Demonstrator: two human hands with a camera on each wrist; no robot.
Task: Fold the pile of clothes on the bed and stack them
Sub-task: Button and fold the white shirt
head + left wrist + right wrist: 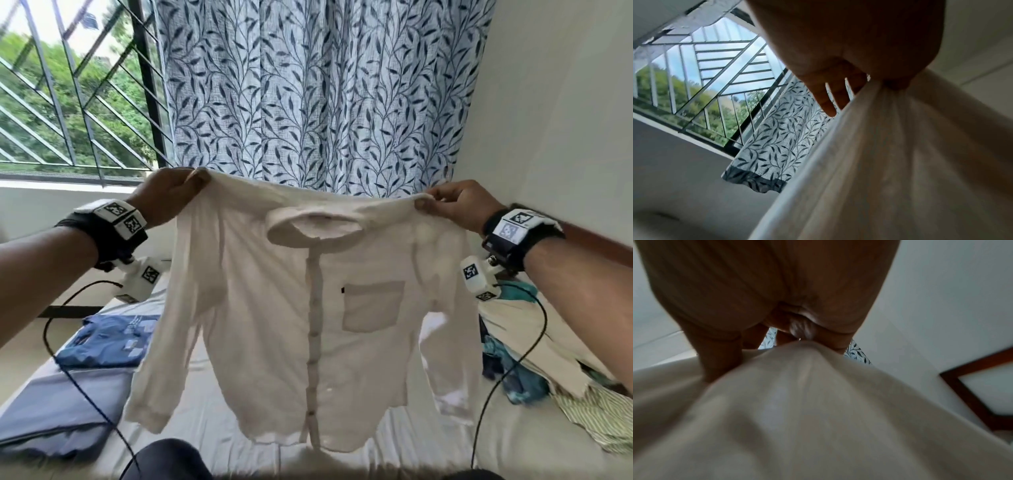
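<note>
A white button-up shirt (274, 308) with a chest pocket hangs in the air above the bed, front facing me, sleeves dangling. My left hand (191, 180) pinches its left shoulder and my right hand (428, 202) pinches its right shoulder, so the shirt is spread between them. In the left wrist view the white shirt (890, 162) bunches under my left hand (885, 82). The right wrist view shows the white shirt (797, 402) gathered between the fingers of my right hand (799, 335). A folded blue garment (106, 342) lies on the bed at the left.
The bed (212, 411) has a pale sheet. A heap of unfolded clothes (534, 359), teal, dark and striped, lies at the right. A grey-blue pillow (54, 414) sits at the lower left. A leaf-print curtain (325, 96) and a barred window (68, 96) stand behind.
</note>
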